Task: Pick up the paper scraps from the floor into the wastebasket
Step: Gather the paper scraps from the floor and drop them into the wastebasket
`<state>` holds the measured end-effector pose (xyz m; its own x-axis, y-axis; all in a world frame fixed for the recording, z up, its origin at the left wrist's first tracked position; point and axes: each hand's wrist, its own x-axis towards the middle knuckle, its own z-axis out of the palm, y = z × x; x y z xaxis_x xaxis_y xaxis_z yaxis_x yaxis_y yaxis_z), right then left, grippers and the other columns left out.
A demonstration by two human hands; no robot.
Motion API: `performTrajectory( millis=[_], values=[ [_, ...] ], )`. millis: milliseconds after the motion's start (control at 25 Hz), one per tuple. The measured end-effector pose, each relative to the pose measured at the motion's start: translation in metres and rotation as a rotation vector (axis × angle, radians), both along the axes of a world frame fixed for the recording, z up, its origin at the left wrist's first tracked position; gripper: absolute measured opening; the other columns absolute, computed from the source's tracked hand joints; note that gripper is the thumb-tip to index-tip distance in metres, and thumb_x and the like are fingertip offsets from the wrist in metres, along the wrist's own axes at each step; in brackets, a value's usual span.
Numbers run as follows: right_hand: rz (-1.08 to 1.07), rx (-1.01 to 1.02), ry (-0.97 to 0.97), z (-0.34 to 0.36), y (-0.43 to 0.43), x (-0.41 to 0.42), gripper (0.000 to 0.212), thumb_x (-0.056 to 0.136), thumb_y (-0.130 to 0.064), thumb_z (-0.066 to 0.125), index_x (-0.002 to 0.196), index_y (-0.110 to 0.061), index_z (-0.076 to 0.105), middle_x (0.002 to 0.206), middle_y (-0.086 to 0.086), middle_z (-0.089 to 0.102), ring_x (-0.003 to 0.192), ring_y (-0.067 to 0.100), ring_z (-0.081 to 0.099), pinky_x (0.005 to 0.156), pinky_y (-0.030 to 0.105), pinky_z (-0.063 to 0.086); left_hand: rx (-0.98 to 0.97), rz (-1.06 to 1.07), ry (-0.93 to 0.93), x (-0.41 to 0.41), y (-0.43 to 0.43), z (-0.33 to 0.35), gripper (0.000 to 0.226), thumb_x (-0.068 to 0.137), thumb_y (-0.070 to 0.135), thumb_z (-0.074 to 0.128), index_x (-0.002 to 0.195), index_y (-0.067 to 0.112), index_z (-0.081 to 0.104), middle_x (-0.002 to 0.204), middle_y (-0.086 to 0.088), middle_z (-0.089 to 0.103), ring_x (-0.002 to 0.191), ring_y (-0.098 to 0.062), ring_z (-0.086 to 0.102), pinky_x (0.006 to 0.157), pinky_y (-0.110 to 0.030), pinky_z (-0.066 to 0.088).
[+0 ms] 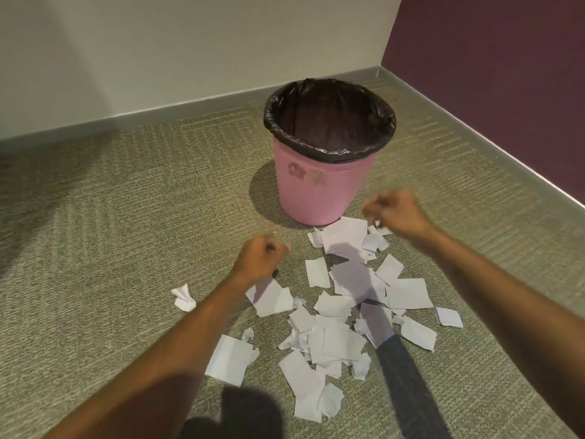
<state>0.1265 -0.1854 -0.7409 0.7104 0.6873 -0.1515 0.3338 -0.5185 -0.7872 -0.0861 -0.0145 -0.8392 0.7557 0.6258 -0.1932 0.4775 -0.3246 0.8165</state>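
Scraps (340, 315): white torn paper, some flat, some crumpled, lying loose on the carpet in 1 ragged patch. None seen in either hand.
Patch axis: its long run goes from the base of the bin toward the viewer, with the far end touching or just short of the bin's foot.
Stray scrap (183, 297): 1 crumpled piece apart from the patch, to the left, beside the left forearm.
Bin (316, 191): pink, upright, lined with a black bag (329, 122) folded over the rim. Mouth open; the inside is dark and no paper shows in it.
Left hand (261, 259): curled into a loose fist, fingers folded in, blurred. It hangs over the patch's left edge, above a flat scrap. Nothing visibly held; a very small piece inside cannot be ruled out.
Right hand (397, 213): also curled shut and blurred, over the far right end of the patch, just beside the bin's base. No paper visible in it.
Key relation: the scraps lie below and toward the viewer from both fists; the bin lies beyond them. The right hand is nearer the bin, the left nearer the stray.
Judged progress: early; nearly all the paper appears to be on the floor.
Next move calls for: opening the fingers and lowering to the patch, then lifting forward over the rim.
Risk: light pieces may slip from a handful or drop short of the mouth.
Carpet (126, 232): green-grey, patterned.
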Motion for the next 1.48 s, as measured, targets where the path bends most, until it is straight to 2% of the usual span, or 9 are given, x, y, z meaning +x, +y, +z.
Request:
performTrajectory(
  millis=[80, 160, 280, 360, 640, 880, 1160, 1320, 1480],
  values=[
    [0.14, -0.409, -0.005, -0.057, -0.029, -0.009, 0.031, 0.085, -0.024, 0.073, 0.109, -0.005, 0.066, 0.105, 0.011, 0.067, 0.09, 0.021, 0.064, 0.083, 0.038, 0.053, -0.03, -0.142, 0.078, -0.015, -0.033, -0.026, 0.037, 0.086, 0.045, 0.066, 0.078, 0.01, 0.06, 0.072, 0.001, 0.057, 0.065, -0.012, 0.053, 0.063, -0.04, 0.048],
    [0.203, -0.659, -0.079, -0.104, -0.052, -0.012, 0.062, 0.081, -0.042, 0.073, 0.13, -0.008, 0.054, 0.131, 0.013, 0.058, 0.116, 0.028, 0.057, 0.093, 0.036, 0.047, 0.027, -0.258, 0.216, -0.017, -0.065, -0.04, 0.046, 0.079, 0.061, 0.064, 0.097, 0.02, 0.06, 0.099, 0.0, 0.059, 0.093, -0.016, 0.058, 0.081, -0.041, 0.05],
    [0.177, -0.718, -0.125, -0.134, -0.061, -0.015, 0.081, 0.082, -0.053, 0.067, 0.144, -0.008, 0.039, 0.141, 0.016, 0.05, 0.127, 0.031, 0.05, 0.096, 0.037, 0.043, 0.204, -0.407, 0.454, -0.009, -0.104, -0.045, 0.086, 0.074, 0.071, 0.061, 0.142, 0.024, 0.036, 0.15, -0.006, 0.034, 0.137, -0.028, 0.031, 0.108, -0.045, 0.034],
    [0.15, -0.693, -0.147, -0.14, -0.056, -0.015, 0.08, 0.08, -0.055, 0.068, 0.14, -0.008, 0.042, 0.136, 0.015, 0.054, 0.123, 0.031, 0.053, 0.092, 0.036, 0.045, 0.255, -0.462, 0.521, -0.003, -0.116, -0.044, 0.098, 0.074, 0.065, 0.066, 0.149, 0.021, 0.021, 0.158, -0.013, 0.017, 0.144, -0.034, 0.018, 0.111, -0.052, 0.03],
    [0.196, -0.771, -0.185, -0.152, -0.021, -0.026, 0.089, 0.068, -0.064, 0.072, 0.132, -0.014, 0.034, 0.127, 0.018, 0.052, 0.114, 0.037, 0.056, 0.085, 0.044, 0.052, 0.431, -0.525, 0.576, 0.0, -0.131, -0.055, 0.081, 0.073, 0.037, 0.081, 0.137, 0.014, 0.036, 0.144, -0.018, 0.027, 0.13, -0.04, 0.031, 0.096, -0.05, 0.046],
    [0.209, -0.701, -0.353, -0.159, -0.024, -0.033, 0.051, 0.085, -0.017, 0.069, 0.129, -0.011, 0.044, 0.126, 0.015, 0.049, 0.116, 0.035, 0.052, 0.088, 0.041, 0.049, 0.226, -0.463, 0.327, -0.008, -0.119, -0.073, 0.039, 0.084, 0.004, 0.067, 0.119, 0.012, 0.053, 0.133, -0.011, 0.04, 0.121, -0.029, 0.044, 0.094, -0.038, 0.044],
    [-0.018, -0.355, -0.087, -0.141, -0.035, -0.024, 0.028, 0.078, 0.007, 0.065, 0.096, -0.013, 0.058, 0.101, 0.011, 0.06, 0.09, 0.026, 0.057, 0.065, 0.026, 0.037, -0.072, -0.299, 0.232, -0.003, -0.096, -0.067, 0.031, 0.074, 0.007, 0.08, 0.103, 0.01, 0.069, 0.124, -0.005, 0.059, 0.109, -0.018, 0.058, 0.08, -0.018, 0.041],
    [-0.032, -0.261, -0.079, -0.119, -0.048, -0.017, 0.032, 0.077, 0.003, 0.073, 0.105, -0.008, 0.061, 0.079, 0.0, 0.051, 0.076, 0.019, 0.05, 0.051, 0.022, 0.033, -0.11, -0.246, 0.186, -0.009, -0.079, -0.058, 0.028, 0.072, 0.011, 0.081, 0.098, 0.012, 0.07, 0.114, -0.004, 0.066, 0.104, -0.016, 0.06, 0.078, -0.019, 0.042],
    [-0.073, -0.156, -0.087, -0.101, -0.069, -0.012, 0.031, 0.078, 0.001, 0.075, 0.106, -0.007, 0.066, 0.092, 0.004, 0.059, 0.08, 0.019, 0.054, 0.063, 0.024, 0.042, -0.174, -0.168, 0.164, -0.016, -0.071, -0.051, 0.023, 0.07, 0.012, 0.083, 0.086, 0.019, 0.068, 0.1, -0.005, 0.068, 0.077, -0.009, 0.058, 0.057, -0.008, 0.04]
  ],
)
